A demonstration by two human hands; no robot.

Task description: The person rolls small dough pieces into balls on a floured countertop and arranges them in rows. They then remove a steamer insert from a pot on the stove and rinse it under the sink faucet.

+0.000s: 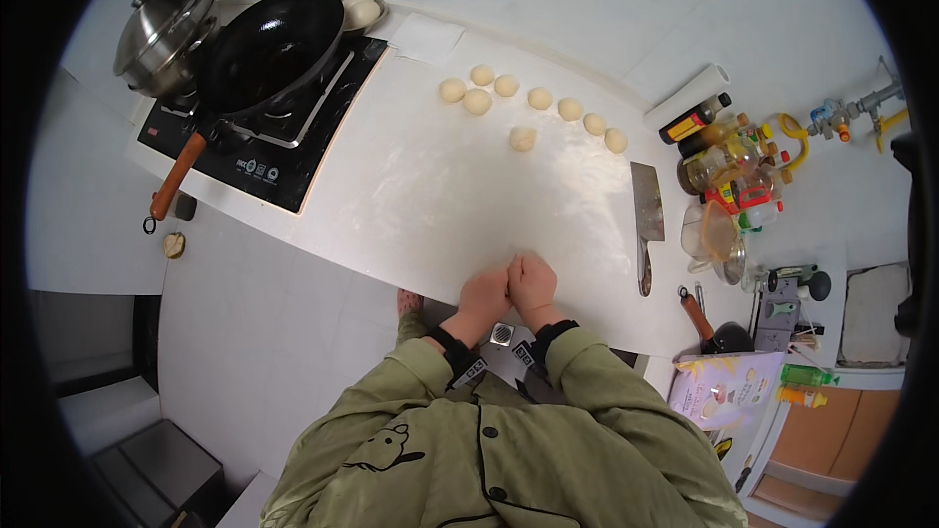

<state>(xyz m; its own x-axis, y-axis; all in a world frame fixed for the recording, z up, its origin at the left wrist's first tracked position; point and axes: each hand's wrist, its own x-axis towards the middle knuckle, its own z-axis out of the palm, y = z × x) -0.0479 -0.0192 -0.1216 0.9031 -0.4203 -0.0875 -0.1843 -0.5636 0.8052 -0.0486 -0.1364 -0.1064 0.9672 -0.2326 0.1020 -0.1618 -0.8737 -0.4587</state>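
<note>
My left hand (484, 298) and my right hand (532, 283) are pressed together, fingers curled, at the front edge of the white countertop (411, 213). Whatever may lie between them is hidden. Beyond them, a ball of dough (523, 138) sits alone on the floured surface. Farther back, several more dough balls (540, 98) form a curved row, with a few bunched at its left end. A cleaver (648, 209) lies flat to the right of the dough, its handle towards me.
A black wok (275, 51) and a steel steamer pot (165, 37) stand on the gas stove (257, 169) at left. Sauce bottles (722, 161), a paper roll (689, 95), a small pan (732, 339) and a purple flour bag (722, 389) line the right side.
</note>
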